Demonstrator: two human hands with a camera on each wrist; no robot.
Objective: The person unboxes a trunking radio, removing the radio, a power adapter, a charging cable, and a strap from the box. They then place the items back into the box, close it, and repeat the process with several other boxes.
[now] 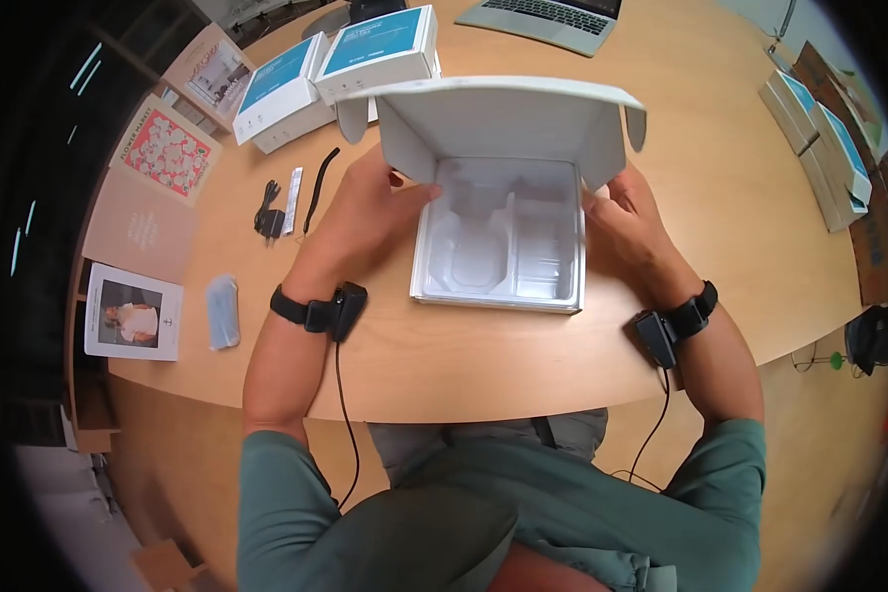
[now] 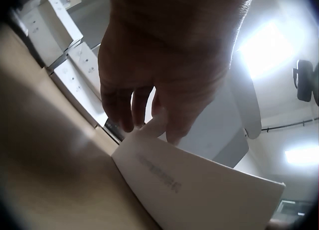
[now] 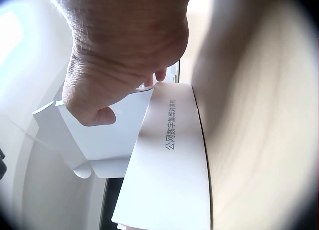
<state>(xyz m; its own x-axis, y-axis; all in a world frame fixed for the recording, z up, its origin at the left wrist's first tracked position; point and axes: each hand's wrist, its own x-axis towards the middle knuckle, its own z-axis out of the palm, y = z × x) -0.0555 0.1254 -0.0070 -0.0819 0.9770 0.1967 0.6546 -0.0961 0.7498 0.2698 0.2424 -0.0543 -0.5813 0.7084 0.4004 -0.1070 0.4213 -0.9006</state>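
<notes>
A white cardboard box (image 1: pixel 417 281) stands on the table in front of me, its lid (image 1: pixel 503 123) raised at the back. Inside lies a clear plastic tray (image 1: pixel 511 264) with moulded compartments and nothing in them. My left hand (image 1: pixel 373 209) grips the box's rear left corner, thumb over the rim and fingers behind, as the left wrist view also shows. At the opposite rear corner my right hand (image 1: pixel 633 219) holds the box, its thumb (image 3: pixel 102 116) over the side edge. Printed dark characters (image 3: pixel 170 125) run along the right side wall.
White boxes with blue tops (image 1: pixel 380 44) stand at the back left, more boxes (image 1: pixel 809 148) at the right edge. A laptop (image 1: pixel 553 25) sits at the back. Left of the box lie a black adapter (image 1: pixel 269 223), a black strap (image 1: pixel 320 187), a wrapped item (image 1: pixel 223 312) and booklets (image 1: pixel 133 311).
</notes>
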